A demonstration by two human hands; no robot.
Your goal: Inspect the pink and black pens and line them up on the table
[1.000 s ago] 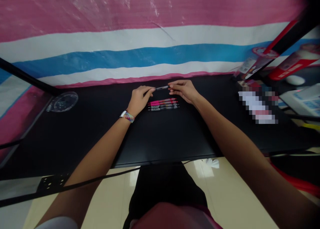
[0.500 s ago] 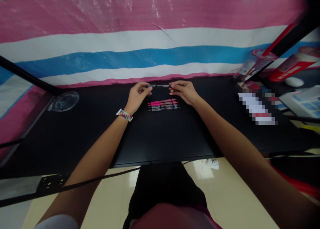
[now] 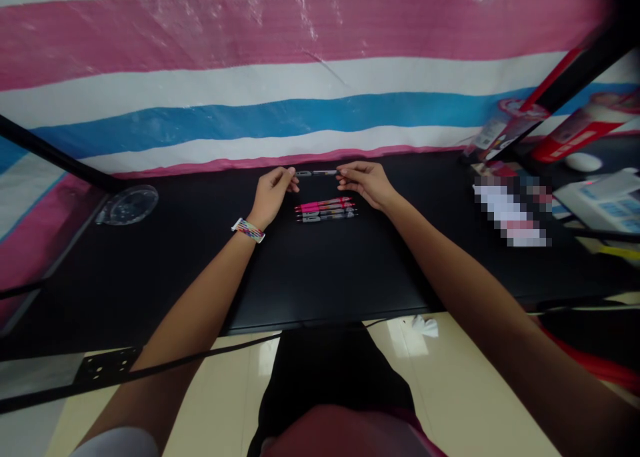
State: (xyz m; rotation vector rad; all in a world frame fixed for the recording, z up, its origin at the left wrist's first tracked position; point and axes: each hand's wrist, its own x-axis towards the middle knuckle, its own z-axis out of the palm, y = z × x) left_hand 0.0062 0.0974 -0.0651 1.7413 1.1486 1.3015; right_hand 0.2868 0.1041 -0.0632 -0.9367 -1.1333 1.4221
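Note:
A dark pen with a clear barrel (image 3: 316,173) lies level between my two hands, near the back of the black table (image 3: 320,270). My left hand (image 3: 275,189) pinches its left end between thumb and fingers. On its right end, my right hand (image 3: 367,182) has the tip between thumb and forefinger, the other fingers curled below. Just in front of it, several pens rest side by side on the tabletop, pink pens (image 3: 324,204) at the back and grey-black pens (image 3: 327,215) nearer me. A colourful woven band (image 3: 249,230) circles my left wrist.
A clear plastic lid (image 3: 129,204) sits at the far left. To the right stand a clear cup (image 3: 506,129), a red cup (image 3: 575,129), a white mouse (image 3: 584,162) and a blurred-out paper (image 3: 507,214). A striped sheet (image 3: 300,77) hangs behind the table.
My left fingers have shifted slightly left along the pen, baring more of its dark grip. My right hand and the pens on the table stay nearly the same.

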